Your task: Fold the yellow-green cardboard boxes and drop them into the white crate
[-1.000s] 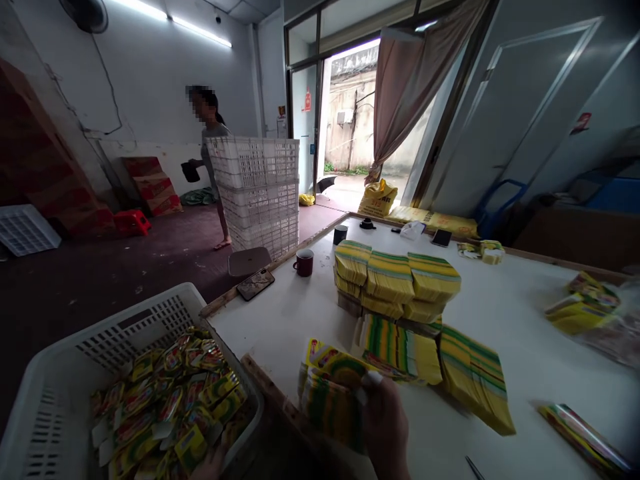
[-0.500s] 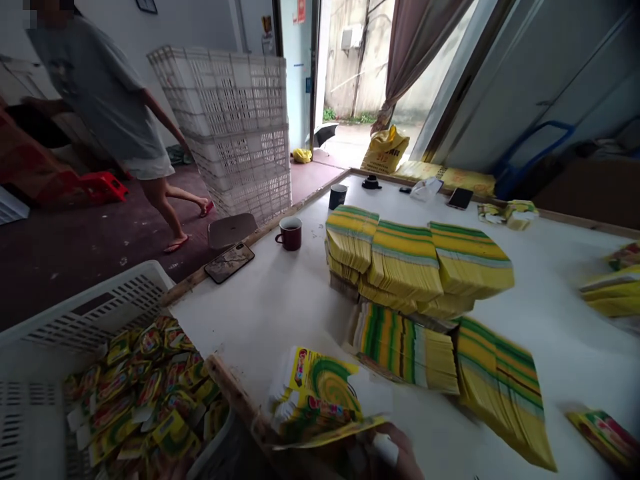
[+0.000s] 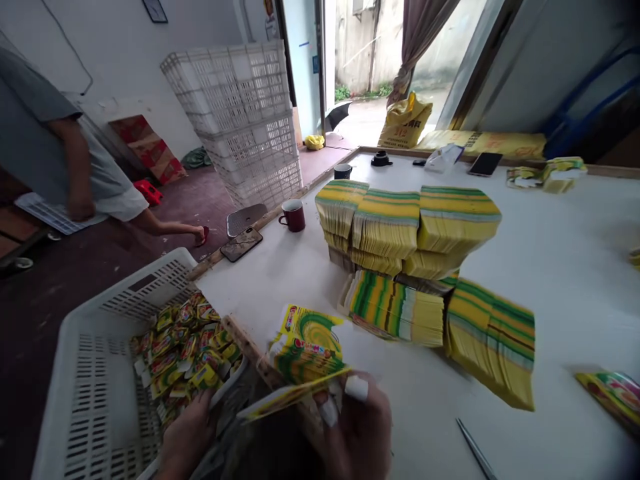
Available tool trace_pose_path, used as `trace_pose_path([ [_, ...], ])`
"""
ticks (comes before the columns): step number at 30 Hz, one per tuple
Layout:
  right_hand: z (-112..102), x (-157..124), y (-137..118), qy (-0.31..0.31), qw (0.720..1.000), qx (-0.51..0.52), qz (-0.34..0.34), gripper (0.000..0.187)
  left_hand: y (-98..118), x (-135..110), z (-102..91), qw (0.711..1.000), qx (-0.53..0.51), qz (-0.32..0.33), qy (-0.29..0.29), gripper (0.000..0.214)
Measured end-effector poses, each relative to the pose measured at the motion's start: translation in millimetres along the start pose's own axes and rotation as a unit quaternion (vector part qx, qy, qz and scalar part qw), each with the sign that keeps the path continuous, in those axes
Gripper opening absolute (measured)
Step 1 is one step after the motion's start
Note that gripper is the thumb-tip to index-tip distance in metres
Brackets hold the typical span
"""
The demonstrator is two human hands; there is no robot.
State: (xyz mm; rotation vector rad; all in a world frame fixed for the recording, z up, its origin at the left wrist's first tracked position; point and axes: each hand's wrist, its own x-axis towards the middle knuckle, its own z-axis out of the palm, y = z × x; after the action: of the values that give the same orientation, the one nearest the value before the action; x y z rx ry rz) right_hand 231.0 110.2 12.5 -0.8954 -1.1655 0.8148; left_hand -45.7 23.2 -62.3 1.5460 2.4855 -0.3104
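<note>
My right hand (image 3: pixel 363 420), white tape on its thumb and a finger, pinches a thin yellow printed card (image 3: pixel 295 393) seen nearly edge-on. Just beyond it, a small pile of yellow and green printed cards (image 3: pixel 310 340) with a swirl pattern lies at the table's near edge. Low on the left, my left hand (image 3: pixel 187 433) is at the near rim of a white plastic crate (image 3: pixel 100 373); its fingers are blurred and partly hidden. Many small yellow-and-red filled packs (image 3: pixel 180 340) lie in that crate.
Stacked yellow-green card bundles (image 3: pixel 385 220) stand mid-table. Behind them are a maroon mug (image 3: pixel 293 215), a dark cup (image 3: pixel 343 172) and phones (image 3: pixel 241 244). A metal tool (image 3: pixel 475 450) lies front right. White crates (image 3: pixel 240 113) and a walking person (image 3: pixel 55 147) are at left.
The view has shifted, bringing both hands further into sight. My right hand holds the card nearer the table's edge. The metal tool now shows, and the person has walked further left.
</note>
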Motion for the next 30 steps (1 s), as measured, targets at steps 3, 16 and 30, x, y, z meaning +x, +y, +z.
trace_pose_path([
  [3, 2, 7, -11, 0.032, 0.994, 0.099, 0.033, 0.028, 8, -6, -6.3, 1.0, 0.021, -0.005, 0.021, 0.038],
  [16, -10, 29, -19, 0.069, 0.971, 0.213, 0.084, 0.031, 4, -6, -2.3, 0.997, 0.045, 0.003, 0.056, 0.033],
  [30, -9, 32, -14, 0.055, 0.949, 0.27, 0.151, 0.031, 3, -7, -6.3, 0.999, -0.016, 0.011, 0.051, 0.034],
])
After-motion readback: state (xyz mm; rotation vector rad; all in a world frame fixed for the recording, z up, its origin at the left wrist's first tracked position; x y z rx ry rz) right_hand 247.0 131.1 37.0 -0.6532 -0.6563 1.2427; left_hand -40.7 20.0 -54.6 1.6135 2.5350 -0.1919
